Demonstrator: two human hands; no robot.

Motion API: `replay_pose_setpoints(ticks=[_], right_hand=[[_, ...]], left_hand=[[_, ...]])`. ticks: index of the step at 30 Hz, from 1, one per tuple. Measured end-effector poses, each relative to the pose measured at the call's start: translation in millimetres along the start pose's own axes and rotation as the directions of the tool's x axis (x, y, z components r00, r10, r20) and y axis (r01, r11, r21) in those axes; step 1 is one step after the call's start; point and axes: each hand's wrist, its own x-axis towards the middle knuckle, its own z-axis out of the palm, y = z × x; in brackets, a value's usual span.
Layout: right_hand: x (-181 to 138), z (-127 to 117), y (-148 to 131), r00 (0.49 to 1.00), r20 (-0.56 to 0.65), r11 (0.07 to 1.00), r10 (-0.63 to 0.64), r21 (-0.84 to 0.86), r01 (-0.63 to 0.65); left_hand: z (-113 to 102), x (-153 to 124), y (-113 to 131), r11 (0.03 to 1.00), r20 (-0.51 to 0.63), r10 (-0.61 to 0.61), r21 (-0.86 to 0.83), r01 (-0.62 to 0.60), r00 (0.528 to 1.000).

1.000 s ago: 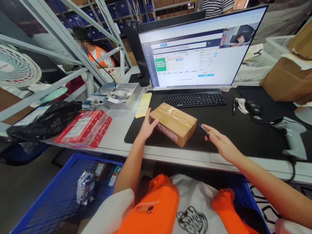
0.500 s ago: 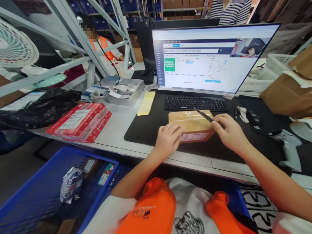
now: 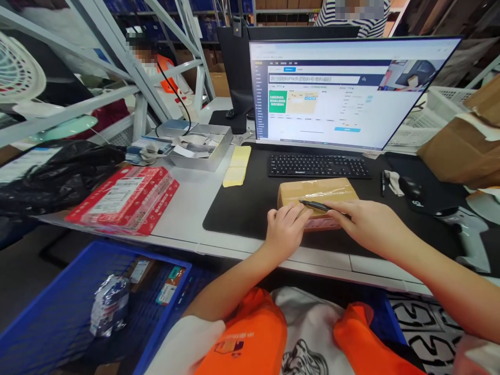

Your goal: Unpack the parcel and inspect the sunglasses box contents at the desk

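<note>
A taped brown cardboard box (image 3: 322, 189) lies on the black desk mat (image 3: 242, 213), with a pinkish label partly showing on its near side. My left hand (image 3: 286, 230) grips the box at its near left edge, fingers bent over the top. In my right hand (image 3: 363, 221) is a slim black utility knife (image 3: 313, 205), pinched between thumb and fingers. Its tip points left and lies at the taped top, close to my left fingertips. Whether the tip has entered the tape cannot be made out.
Behind the box stand a keyboard (image 3: 318, 165) and a monitor (image 3: 332, 125). Yellow slips (image 3: 237, 166) and a red parcel (image 3: 125, 200) lie to the left. A mouse (image 3: 410, 188) and a scanner (image 3: 471, 237) sit right. Below is a blue crate (image 3: 156, 325).
My right hand has brought the knife left and nearer, from the box's far right to its near middle. The left fingers now lie close to the tip.
</note>
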Motion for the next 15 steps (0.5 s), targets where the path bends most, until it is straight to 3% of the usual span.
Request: replay_pose_setpoints(ticks=[8, 12, 15], right_hand=[[0, -1, -4, 0.999, 0.002, 0.996, 0.051, -0.076, -0.051], [-10, -12, 26, 0.972, 0.086, 0.971, 0.218, -0.117, -0.208], [-27, -24, 66, 0.905, 0.164, 0.919, 0.392, -0.123, -0.375]], left_hand=[[0, 1, -2, 0.999, -0.027, 0.024, -0.021, -0.025, 0.999], [-1, 3, -2, 1.0, -0.025, 0.013, -0.023, -0.014, 1.0], [-1, 0, -1, 1.0, 0.002, 0.002, -0.008, -0.002, 1.0]])
